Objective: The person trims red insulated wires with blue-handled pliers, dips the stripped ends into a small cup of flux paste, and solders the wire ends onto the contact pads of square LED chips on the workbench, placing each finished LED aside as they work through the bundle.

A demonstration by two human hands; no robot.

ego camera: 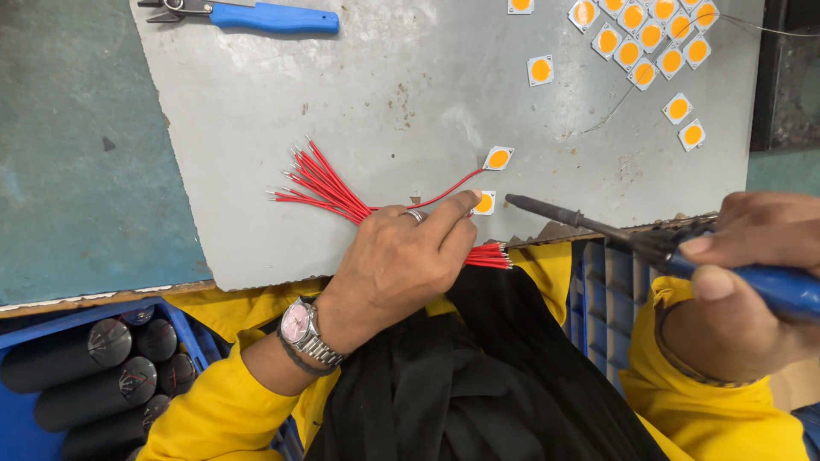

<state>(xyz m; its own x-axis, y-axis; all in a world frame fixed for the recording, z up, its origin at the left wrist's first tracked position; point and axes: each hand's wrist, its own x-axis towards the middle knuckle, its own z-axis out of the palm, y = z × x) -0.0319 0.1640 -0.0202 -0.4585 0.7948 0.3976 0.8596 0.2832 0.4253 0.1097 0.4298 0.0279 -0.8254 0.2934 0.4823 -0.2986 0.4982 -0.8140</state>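
My left hand (400, 260) grips a bundle of short red wires (323, 183) whose stripped ends fan out over the grey work sheet (384, 77). Its index finger presses on a small white square chip with an orange disc (484, 203). One red wire runs to a second such chip (498, 158) just beyond. My right hand (743, 282) holds a blue-handled soldering iron (649, 243), its dark tip pointing left, a short gap from the pressed chip.
Several more orange-disc chips (649, 34) lie scattered at the sheet's far right. Blue-handled pliers (256, 15) rest at the top edge. A blue crate with black cylinders (94, 376) sits at lower left. Another blue crate (602, 290) is under the bench.
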